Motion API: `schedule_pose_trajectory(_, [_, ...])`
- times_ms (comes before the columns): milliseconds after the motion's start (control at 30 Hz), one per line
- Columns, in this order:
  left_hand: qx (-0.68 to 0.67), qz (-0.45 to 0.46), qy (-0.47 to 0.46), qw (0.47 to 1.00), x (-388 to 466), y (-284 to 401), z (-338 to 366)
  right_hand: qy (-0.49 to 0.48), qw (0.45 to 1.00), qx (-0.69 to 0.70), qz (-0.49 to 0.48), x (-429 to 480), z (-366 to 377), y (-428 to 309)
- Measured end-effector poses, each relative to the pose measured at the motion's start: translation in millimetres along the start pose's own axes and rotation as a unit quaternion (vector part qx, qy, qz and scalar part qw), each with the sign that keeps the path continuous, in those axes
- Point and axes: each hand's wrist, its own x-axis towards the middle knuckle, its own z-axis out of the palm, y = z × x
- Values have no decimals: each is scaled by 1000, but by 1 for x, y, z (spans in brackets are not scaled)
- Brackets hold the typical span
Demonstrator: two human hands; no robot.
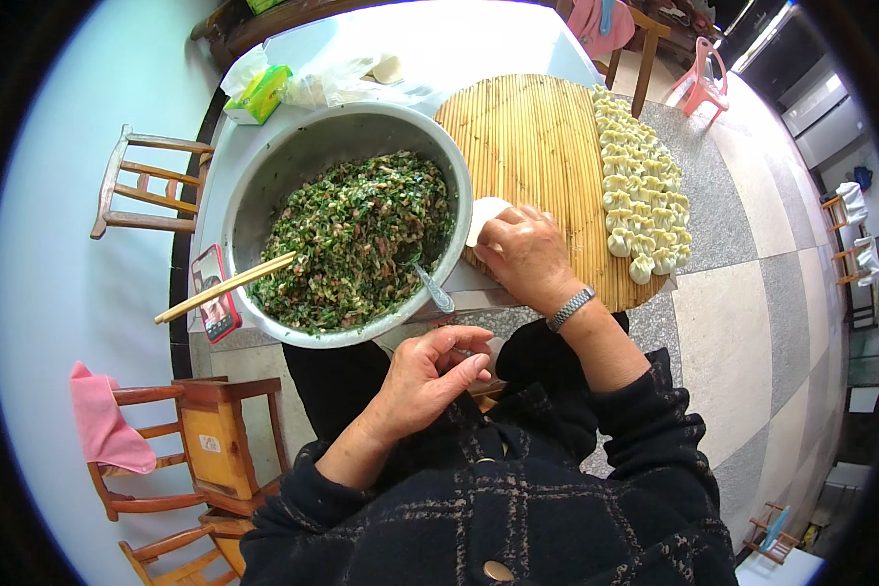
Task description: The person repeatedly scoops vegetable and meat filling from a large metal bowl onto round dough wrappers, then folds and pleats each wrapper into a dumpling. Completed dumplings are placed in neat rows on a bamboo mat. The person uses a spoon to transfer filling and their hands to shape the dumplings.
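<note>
My right hand, with a metal watch band at the wrist, is at the near left edge of a round reed board. Its thumb and fingers pinch the edge of a round white dough wrapper. In front of my lap is my left hand, its fingers curled but apart, with nothing plainly held. A large metal bowl of chopped green filling stands left of the board. Wooden chopsticks lie over its rim, and a metal spoon leans in the filling. Rows of pleated dumplings line the board's right side.
Beside the bowl, a phone in a red case is partly under the chopsticks. A green tissue box and a clear plastic bag sit at the table's far left. Wooden chairs stand to the left.
</note>
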Motion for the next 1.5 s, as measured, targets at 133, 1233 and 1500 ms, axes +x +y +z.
schedule_pose_trajectory(133, [-15,-1,-13,1000,0,-3,-2,43,996,72,21,4,-8,10])
schedule_pose_trajectory(1233, [-262,-42,-15,964,32,-14,19,80,958,266,74,-42,-81,-41])
schedule_pose_trajectory(1500, [-241,-113,30,963,-19,-24,-15,-46,972,221,-68,-17,-54,-65])
